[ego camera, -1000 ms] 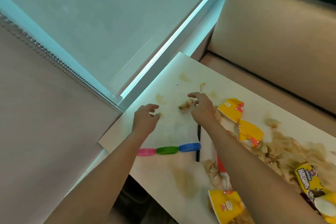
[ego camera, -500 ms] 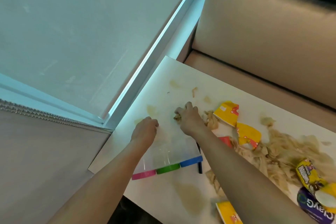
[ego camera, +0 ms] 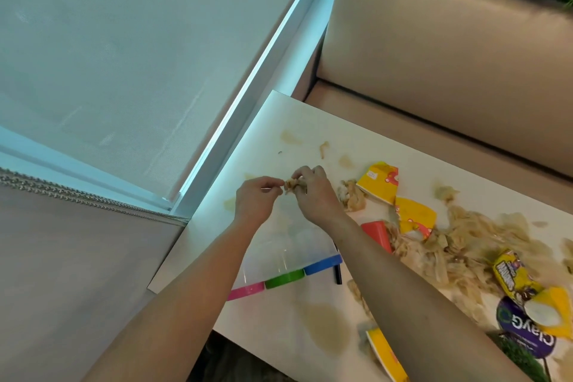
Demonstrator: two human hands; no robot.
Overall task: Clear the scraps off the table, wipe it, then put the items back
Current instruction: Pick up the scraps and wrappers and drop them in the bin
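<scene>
My right hand (ego camera: 313,192) grips a small wad of beige scraps (ego camera: 291,185) just above the white table (ego camera: 279,319). My left hand (ego camera: 255,200) is right beside it, its curled fingertips pinching at the wad's left edge. Below both hands stand three clear cups with pink, green and blue rims (ego camera: 283,277). A large heap of beige scraps (ego camera: 459,245) spreads across the table's right half, mixed with torn yellow paper (ego camera: 414,215) and a yellow snack wrapper (ego camera: 511,276). Brown stains (ego camera: 325,329) mark the tabletop.
A red piece (ego camera: 376,234) and a black pen (ego camera: 337,276) lie by my right forearm. A purple clay tub (ego camera: 524,332) sits at the right edge. A beige bench (ego camera: 434,71) runs behind the table and a window with blinds (ego camera: 124,56) is on the left.
My hands have come together: the right one lifted the wad of scraps off the table, and the left one moved right to meet it.
</scene>
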